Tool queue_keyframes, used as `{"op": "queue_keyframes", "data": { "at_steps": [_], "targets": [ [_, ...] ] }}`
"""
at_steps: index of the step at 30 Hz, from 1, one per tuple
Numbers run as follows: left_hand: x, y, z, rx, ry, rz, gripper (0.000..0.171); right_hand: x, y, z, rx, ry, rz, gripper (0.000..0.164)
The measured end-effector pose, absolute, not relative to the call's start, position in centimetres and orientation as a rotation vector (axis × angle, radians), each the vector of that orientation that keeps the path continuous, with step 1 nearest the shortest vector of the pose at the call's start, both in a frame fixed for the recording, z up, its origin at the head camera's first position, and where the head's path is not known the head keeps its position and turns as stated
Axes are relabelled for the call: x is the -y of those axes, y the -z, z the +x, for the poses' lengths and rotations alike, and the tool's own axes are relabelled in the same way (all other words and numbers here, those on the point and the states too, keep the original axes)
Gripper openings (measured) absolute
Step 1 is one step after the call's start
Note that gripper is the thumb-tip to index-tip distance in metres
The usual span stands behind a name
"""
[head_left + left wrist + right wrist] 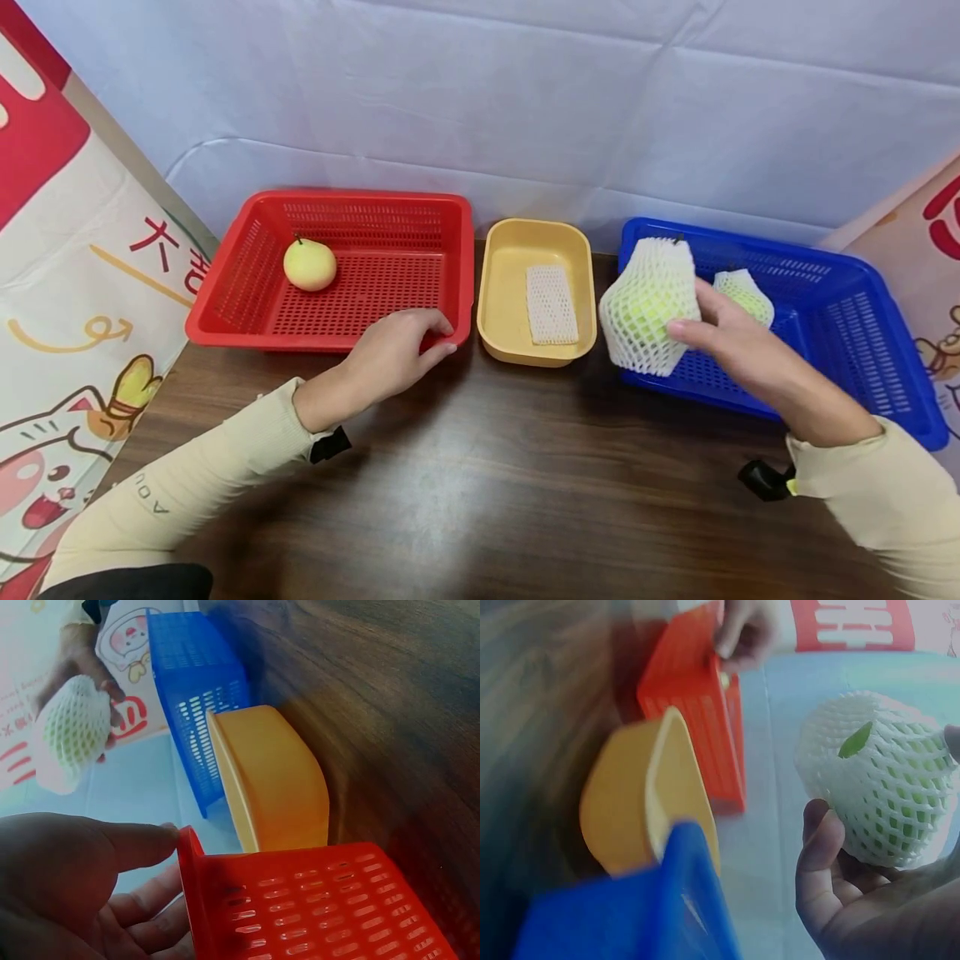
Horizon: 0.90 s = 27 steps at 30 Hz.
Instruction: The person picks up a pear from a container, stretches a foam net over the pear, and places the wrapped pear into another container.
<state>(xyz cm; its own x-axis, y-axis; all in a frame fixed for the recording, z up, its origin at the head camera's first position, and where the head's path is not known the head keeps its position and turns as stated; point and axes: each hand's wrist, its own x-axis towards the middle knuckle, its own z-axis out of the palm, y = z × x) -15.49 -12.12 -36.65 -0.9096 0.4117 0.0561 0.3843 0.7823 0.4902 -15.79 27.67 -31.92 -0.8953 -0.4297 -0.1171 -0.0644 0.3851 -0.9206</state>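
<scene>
My right hand (pixel 750 354) grips a pale green pear in a white foam net (pixel 647 312), held up over the left edge of the blue basket (pixel 888 358). A dark stem pokes from the top of the net. A second netted pear (pixel 744 296) lies inside that basket. On the left, my left hand (pixel 386 354) pinches the near rim of the red basket (pixel 300 900) close to its right corner, with the thumb on the outer side. One bare yellow pear (pixel 310 265) sits in the red basket's left part.
Between the two baskets stands a yellow tub (pixel 495 346) with a flat, empty foam net (pixel 552 305) in it. All three containers are on a dark wooden table (pixel 480 492). A pale cloth (pixel 510 108) hangs behind them, and printed panels flank both sides.
</scene>
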Motion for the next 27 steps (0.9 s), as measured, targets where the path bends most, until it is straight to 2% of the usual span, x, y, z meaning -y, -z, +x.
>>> {"op": "queue_keyframes", "data": {
  "at_steps": [2,8,12,18,20,24,27],
  "targets": [
    [12.1,36.7,-15.5,-2.916,-0.783,0.653,0.018,-28.7,31.3,-16.3,-2.345,1.481,-0.414,0.06],
    [12.1,36.8,-15.6,-2.913,-0.786,0.651,0.017,-32.1,29.8,-17.8,-2.328,1.58,-0.425,0.042],
    [12.1,36.8,-15.7,-2.911,-0.775,0.642,0.018,-34.0,28.9,-18.6,-2.276,1.714,-0.41,0.039],
    [12.0,36.7,-15.6,-2.907,-0.764,0.624,0.019,-36.2,27.5,-19.7,-2.625,1.331,-0.285,0.028],
    [12.0,36.7,-15.6,-2.907,-0.76,0.621,0.019,-36.9,27.0,-20.2,-2.716,1.126,-0.213,0.035],
    [12.0,36.7,-15.6,-2.905,-0.754,0.617,0.018,-38.2,26.3,-21.3,-2.776,0.84,-0.078,0.068],
    [11.9,36.7,-15.7,-2.904,-0.752,0.613,0.018,-39.0,26.0,-21.8,-2.813,0.682,-0.013,0.073]
  ]
}}
